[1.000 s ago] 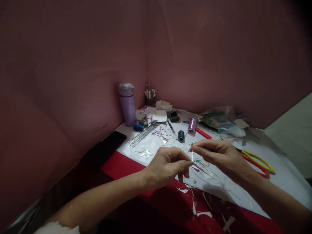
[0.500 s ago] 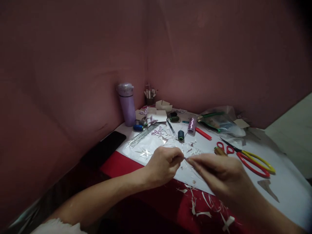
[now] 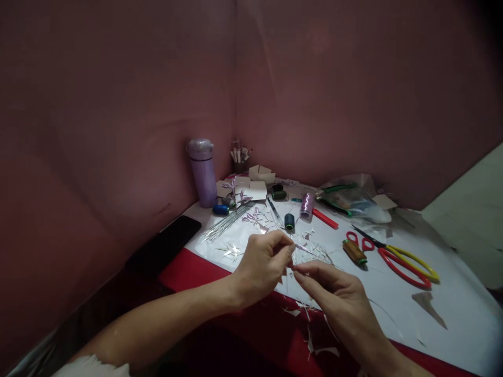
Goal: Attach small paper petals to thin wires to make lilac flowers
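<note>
My left hand (image 3: 267, 259) pinches a thin purple-and-white piece (image 3: 303, 248), whose tip points right from the fingertips. Just below and to the right, my right hand (image 3: 328, 285) has its thumb and forefinger pressed together near my left fingertips; what lies in that pinch is too small to make out. Beyond the hands a dark teal thread spool (image 3: 290, 221) and a shiny purple spool (image 3: 307, 205) stand on the white sheet (image 3: 467, 314). Thin silvery wires (image 3: 226, 222) lie to the left, beside purple leaf-like pieces (image 3: 253, 214).
At the back left stands a purple bottle (image 3: 204, 175), with a black flat object (image 3: 168, 243) nearer. Red-and-yellow scissors (image 3: 404, 267) and a brown spool (image 3: 354, 252) lie right. Green-handled pliers (image 3: 334, 201) rest by a plastic bag (image 3: 363, 196). Paper scraps litter the front edge.
My right hand has moved down and left, below my left fingertips, uncovering the brown spool. The purple piece now shows pointing right from my left hand. The view has shifted slightly.
</note>
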`<state>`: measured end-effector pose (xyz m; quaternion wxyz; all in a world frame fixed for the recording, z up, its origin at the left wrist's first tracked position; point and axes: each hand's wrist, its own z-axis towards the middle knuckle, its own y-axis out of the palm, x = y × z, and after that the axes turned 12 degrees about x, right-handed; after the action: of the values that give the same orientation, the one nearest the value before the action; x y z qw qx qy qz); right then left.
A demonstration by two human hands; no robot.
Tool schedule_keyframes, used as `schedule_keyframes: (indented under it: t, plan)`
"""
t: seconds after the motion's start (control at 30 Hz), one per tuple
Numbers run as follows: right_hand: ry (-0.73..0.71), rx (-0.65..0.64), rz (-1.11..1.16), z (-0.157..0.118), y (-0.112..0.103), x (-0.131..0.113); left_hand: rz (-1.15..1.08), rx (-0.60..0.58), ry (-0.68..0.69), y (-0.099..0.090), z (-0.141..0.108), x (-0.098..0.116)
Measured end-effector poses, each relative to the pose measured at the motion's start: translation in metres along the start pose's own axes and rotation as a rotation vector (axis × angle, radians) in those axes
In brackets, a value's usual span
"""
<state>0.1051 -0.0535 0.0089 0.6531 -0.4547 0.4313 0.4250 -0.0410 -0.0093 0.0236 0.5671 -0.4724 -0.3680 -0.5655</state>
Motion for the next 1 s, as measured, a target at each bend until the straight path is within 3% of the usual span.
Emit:
schedule_keyframes:
  t: [0.13, 0.2, 0.27, 0.33, 0.43, 0.73, 0.9, 1.0]
  plan:
    - [-0.18, -0.041, -0.268, 0.008, -0.014, -0.024, 0.352, -0.072, 0.299, -0.003, 0.002, -0.002]
    - [-0.223, -0.066, -0.333, 0.023, -0.024, -0.033, 0.272, -0.207, 0.221, -0.002, 0.001, 0.001]
    - [-0.16, -0.135, -0.269, 0.039, -0.032, -0.035, 0.032, -0.308, -0.019, -0.001, -0.001, 0.005]
    - [-0.046, -0.205, -0.143, 0.049, -0.035, -0.028, -0.2, -0.333, -0.247, 0.0, -0.003, 0.009]
    - [0.082, -0.212, -0.015, 0.05, -0.031, -0.012, -0.38, -0.331, -0.383, 0.0, -0.003, 0.013]
    - [0.154, -0.073, 0.077, 0.036, -0.02, 0.005, -0.396, -0.308, -0.444, 0.001, -0.003, 0.012]
    - [0.13, -0.032, 0.086, 0.033, -0.016, 0.012, -0.307, -0.263, -0.397, 0.003, -0.003, 0.011]
    - [0.211, -0.014, 0.125, 0.025, -0.01, 0.015, -0.209, -0.224, -0.294, 0.004, -0.003, 0.005]
